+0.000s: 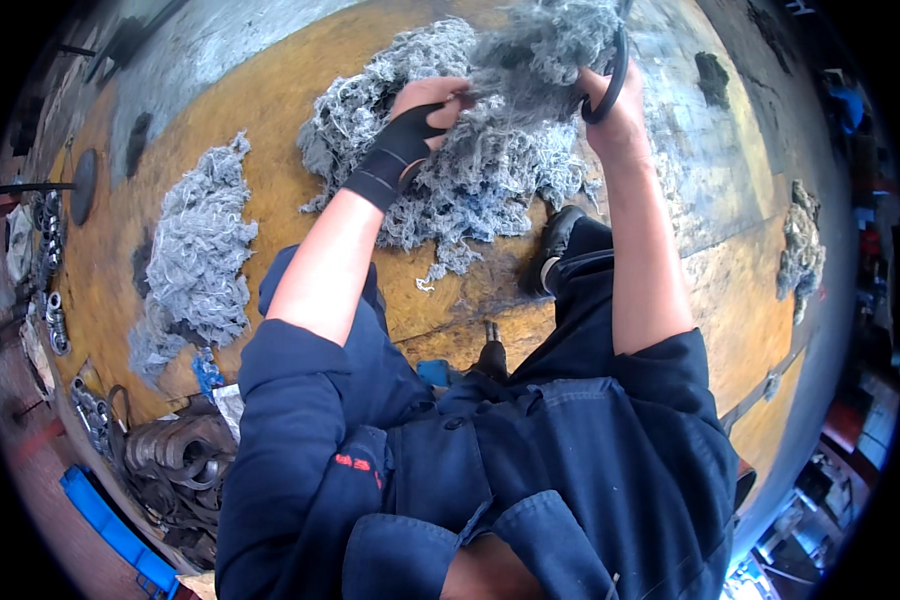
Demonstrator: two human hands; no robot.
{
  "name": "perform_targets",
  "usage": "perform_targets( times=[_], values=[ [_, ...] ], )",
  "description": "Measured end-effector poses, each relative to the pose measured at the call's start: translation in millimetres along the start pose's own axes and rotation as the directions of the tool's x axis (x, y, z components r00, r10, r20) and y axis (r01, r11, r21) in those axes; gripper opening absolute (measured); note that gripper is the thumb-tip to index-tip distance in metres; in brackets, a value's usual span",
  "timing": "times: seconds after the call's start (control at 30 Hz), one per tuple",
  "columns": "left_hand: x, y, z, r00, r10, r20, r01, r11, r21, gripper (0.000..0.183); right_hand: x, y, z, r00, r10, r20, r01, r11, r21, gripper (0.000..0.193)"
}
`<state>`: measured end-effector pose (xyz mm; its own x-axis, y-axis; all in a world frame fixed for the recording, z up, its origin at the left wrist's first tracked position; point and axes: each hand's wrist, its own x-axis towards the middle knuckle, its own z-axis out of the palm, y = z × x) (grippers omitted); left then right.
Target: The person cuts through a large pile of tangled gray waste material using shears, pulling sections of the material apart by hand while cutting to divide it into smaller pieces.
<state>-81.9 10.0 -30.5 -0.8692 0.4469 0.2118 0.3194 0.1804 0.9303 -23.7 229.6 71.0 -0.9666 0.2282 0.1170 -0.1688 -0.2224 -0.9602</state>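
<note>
My left hand (pixel 430 112), in a black wrist support (pixel 388 158), has its fingers closed on a tuft of grey waste fibre at the edge of a large pile. My right hand (pixel 618 115) grips a black curved bar (pixel 618 72); its full shape is hidden by the hand and the fibre. Between and above both hands hangs a loose clump of grey fibre (pixel 555 45), partly blurred. Below it the big grey fibre pile (pixel 490 190) spreads over the worn yellow-brown surface (pixel 440 310).
A second grey fibre heap (pixel 205 245) lies to the left, and a smaller brownish one (pixel 800 250) at the far right. My dark shoe (pixel 562 240) stands beside the big pile. Metal rings and parts (pixel 175 455) crowd the lower left, near a blue object (pixel 115 525).
</note>
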Motion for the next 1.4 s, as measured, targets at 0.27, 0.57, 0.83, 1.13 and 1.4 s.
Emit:
perform_targets(
  times=[0.27, 0.57, 0.83, 1.13, 1.4],
  values=[
    [-4, 38, -25, 0.973, 0.224, -0.051, -0.153, 0.798, 0.583, 0.022, 7, 2, -9, 0.993, -0.068, -0.093, 0.058, 0.993, -0.104, 0.022],
    [0, 58, -59, 0.913, 0.236, -0.334, -0.146, 0.951, 0.271, 0.015, 17, 13, -1, 0.991, -0.039, -0.126, 0.006, 0.967, -0.255, 0.025],
    [-19, 102, -81, 0.945, 0.103, -0.309, -0.240, 0.863, -0.444, 0.015, 13, 4, 44, 0.988, 0.108, -0.107, -0.115, 0.992, -0.059, 0.021],
    [-28, 57, -81, 0.841, -0.539, -0.041, 0.359, 0.613, -0.704, 0.020, 9, 6, 74, 1.000, -0.009, -0.006, 0.008, 0.976, -0.218, 0.037],
    [-46, 64, -76, 0.714, -0.656, 0.243, 0.587, 0.371, -0.720, 0.052, -11, 41, 93, 0.987, -0.024, 0.156, 0.110, 0.815, -0.569, 0.057]
  ],
)
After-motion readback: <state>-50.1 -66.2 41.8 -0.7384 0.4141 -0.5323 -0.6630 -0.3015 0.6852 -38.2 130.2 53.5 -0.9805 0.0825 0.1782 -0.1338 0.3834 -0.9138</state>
